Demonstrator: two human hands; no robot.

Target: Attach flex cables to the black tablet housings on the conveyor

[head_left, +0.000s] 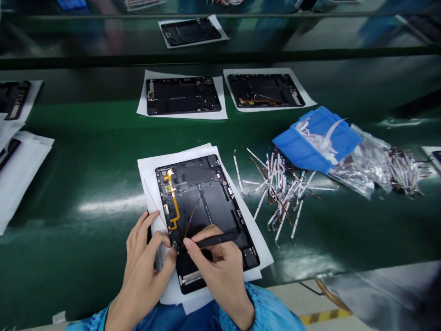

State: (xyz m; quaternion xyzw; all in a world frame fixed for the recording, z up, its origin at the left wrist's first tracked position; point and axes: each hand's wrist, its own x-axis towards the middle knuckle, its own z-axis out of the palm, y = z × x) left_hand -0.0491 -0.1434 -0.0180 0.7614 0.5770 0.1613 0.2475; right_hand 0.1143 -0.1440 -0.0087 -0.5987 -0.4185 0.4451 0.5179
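In front of me a black tablet housing (220,202) lies tilted on white paper sheets (147,172), its inside facing up. An orange flex cable (176,207) runs along its left side. My right hand (223,264) grips black tweezers (217,239), their tip low over the housing's left edge. Beside that tip, a thin brown-and-white cable strip (193,214) rises over the housing. My left hand (148,266) is closed at the same edge, thumb and index finger bent close together against the housing. A thin dark wire (151,195) sticks out past the edge. The fingertips hide the contact spot.
Right of the housing lies a loose pile of thin cable strips (284,188). Behind it are a blue bin (292,145) tipped on its side and a clear plastic bag (368,161) with more strips. Further tablet housings (182,96) rest on paper at the back. Paper sheets (24,170) are stacked at left.
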